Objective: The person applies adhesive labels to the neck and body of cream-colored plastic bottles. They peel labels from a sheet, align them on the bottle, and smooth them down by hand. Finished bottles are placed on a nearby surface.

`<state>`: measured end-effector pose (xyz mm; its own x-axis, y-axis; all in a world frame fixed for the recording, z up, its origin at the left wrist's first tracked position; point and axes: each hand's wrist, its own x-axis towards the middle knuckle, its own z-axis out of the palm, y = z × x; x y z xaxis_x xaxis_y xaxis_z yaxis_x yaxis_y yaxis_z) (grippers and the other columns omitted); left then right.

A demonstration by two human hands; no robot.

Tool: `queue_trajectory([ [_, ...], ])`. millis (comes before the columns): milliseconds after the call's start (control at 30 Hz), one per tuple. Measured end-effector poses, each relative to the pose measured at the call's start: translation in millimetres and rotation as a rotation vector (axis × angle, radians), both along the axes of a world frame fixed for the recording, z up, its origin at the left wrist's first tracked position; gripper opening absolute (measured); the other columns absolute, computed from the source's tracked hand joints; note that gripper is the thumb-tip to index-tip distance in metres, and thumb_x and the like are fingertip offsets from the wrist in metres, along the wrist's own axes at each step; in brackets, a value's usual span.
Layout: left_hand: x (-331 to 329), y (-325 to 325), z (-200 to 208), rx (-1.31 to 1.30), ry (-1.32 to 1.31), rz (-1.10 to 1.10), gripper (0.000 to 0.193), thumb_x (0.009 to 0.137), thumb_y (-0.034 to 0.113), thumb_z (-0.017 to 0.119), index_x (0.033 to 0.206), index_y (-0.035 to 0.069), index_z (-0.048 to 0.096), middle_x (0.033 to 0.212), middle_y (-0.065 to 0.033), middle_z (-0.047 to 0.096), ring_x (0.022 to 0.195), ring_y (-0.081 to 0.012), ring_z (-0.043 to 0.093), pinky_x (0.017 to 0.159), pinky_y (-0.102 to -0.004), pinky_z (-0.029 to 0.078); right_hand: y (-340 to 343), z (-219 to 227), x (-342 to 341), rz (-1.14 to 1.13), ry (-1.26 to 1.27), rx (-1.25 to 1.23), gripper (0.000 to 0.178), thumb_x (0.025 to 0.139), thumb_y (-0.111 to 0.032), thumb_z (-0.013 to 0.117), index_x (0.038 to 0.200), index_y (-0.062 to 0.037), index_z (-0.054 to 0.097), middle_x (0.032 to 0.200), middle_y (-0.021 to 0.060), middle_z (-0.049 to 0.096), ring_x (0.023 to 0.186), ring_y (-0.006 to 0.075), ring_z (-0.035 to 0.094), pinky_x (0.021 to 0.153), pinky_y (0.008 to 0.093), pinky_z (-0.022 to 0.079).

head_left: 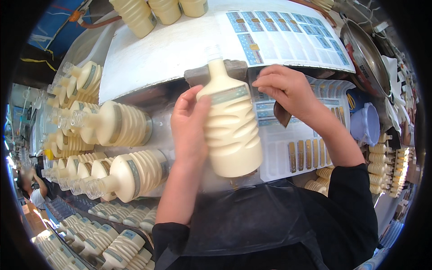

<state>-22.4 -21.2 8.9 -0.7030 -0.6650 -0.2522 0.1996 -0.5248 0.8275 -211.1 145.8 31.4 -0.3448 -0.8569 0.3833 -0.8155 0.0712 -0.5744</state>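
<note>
A cream-coloured bottle with wavy ridges and a clear neck lies in front of me. Its neck rests over a grey-brown block. A blue-grey label band runs across its shoulder. My left hand is closed around the bottle's left side, thumb on the front by the label. To the right of the bottle, apart from it, my right hand is in a pinch, thumb and forefinger together. A flat brown piece, pointed at its end, sticks out below that palm; whether the fingertips also hold something cannot be made out.
Sheets of blue and gold labels lie on the white board, and another label sheet is under my right arm. Similar bottles lie stacked at left; others stand at the back. A lilac bucket and a metal pan are at right.
</note>
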Motion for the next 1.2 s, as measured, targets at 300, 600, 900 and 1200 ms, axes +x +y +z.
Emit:
queue_trajectory([
  [300, 0.7, -2.9, -6.6, 0.001, -0.001, 0.008, 0.028, 0.099, 0.006, 0.067, 0.125, 0.001, 0.061, 0.117, -0.0078, 0.065, 0.104, -0.0131, 0.062, 0.095, -0.0298, 0.052, -30.3, -13.1, 46.8, -0.224, -0.929, 0.123, 0.043, 0.106, -0.037, 0.058, 0.128, -0.0001, 0.059, 0.091, 0.0010, 0.062, 0.075, 0.0038, 0.052, 0.066, 0.0197, 0.043],
  [600, 1.2, -3.4, -7.9, 0.008, 0.003, 0.004, 0.028, 0.099, 0.007, 0.067, 0.126, 0.000, 0.061, 0.118, -0.0088, 0.066, 0.105, -0.0143, 0.063, 0.095, -0.0307, 0.053, -32.2, -9.2, 52.4, -0.262, -1.007, 0.104, 0.039, 0.103, -0.035, 0.062, 0.125, -0.0028, 0.059, 0.090, -0.0019, 0.062, 0.074, 0.0033, 0.049, 0.064, 0.0202, 0.040],
  [900, 8.6, -8.5, -8.3, 0.136, 0.091, -0.024, 0.030, 0.100, 0.008, 0.065, 0.129, -0.001, 0.063, 0.121, -0.0102, 0.069, 0.106, -0.0152, 0.065, 0.094, -0.0318, 0.054, -23.5, 2.1, 47.9, -0.193, -1.048, 0.034, 0.037, 0.107, -0.032, 0.056, 0.127, -0.0016, 0.058, 0.087, -0.0039, 0.057, 0.069, -0.0003, 0.048, 0.058, 0.0151, 0.037],
  [1200, 6.3, -3.1, -5.8, 0.086, 0.055, -0.024, 0.036, 0.097, 0.005, 0.068, 0.132, -0.001, 0.061, 0.125, -0.0116, 0.067, 0.108, -0.0167, 0.066, 0.096, -0.0323, 0.055, -30.0, -3.6, 53.4, -0.256, -0.892, 0.107, 0.036, 0.100, -0.027, 0.068, 0.124, -0.0016, 0.058, 0.089, -0.0017, 0.060, 0.082, 0.0031, 0.055, 0.073, 0.0187, 0.044],
])
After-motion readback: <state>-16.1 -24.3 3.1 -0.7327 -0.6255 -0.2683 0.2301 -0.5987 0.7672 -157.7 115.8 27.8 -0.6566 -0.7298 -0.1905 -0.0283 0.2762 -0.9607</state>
